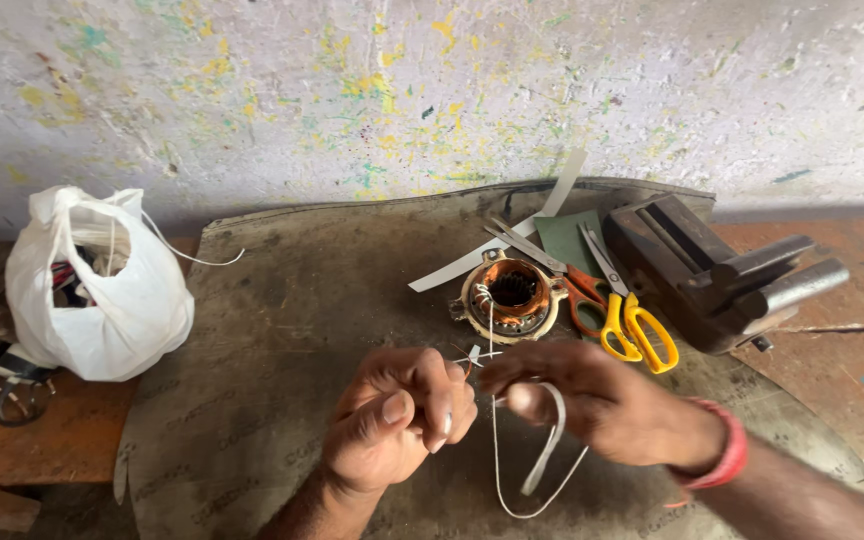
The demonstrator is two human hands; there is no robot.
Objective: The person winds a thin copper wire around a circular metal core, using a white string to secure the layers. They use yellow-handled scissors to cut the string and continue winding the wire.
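Note:
My left hand (pixel 397 420) is closed into a loose fist, pinching a thin white string (pixel 495 440) near its fingertips. My right hand (pixel 592 400), with a red band at the wrist, pinches the same string and a white strip (pixel 550 440) that hangs down from its fingers. The string runs up from my hands to a small round motor stator (pixel 510 296) with copper windings, which lies on the dark mat (pixel 282 340) just beyond my hands. Below my hands the string droops in a loop.
Orange-handled scissors (pixel 582 290) and yellow-handled scissors (pixel 637 330) lie right of the stator, beside a green sheet (pixel 564 240) and a long white strip (pixel 482 255). A metal vise (pixel 717 275) stands at the right. A white plastic bag (pixel 92 290) sits at the left, near the paint-speckled wall (pixel 432 90).

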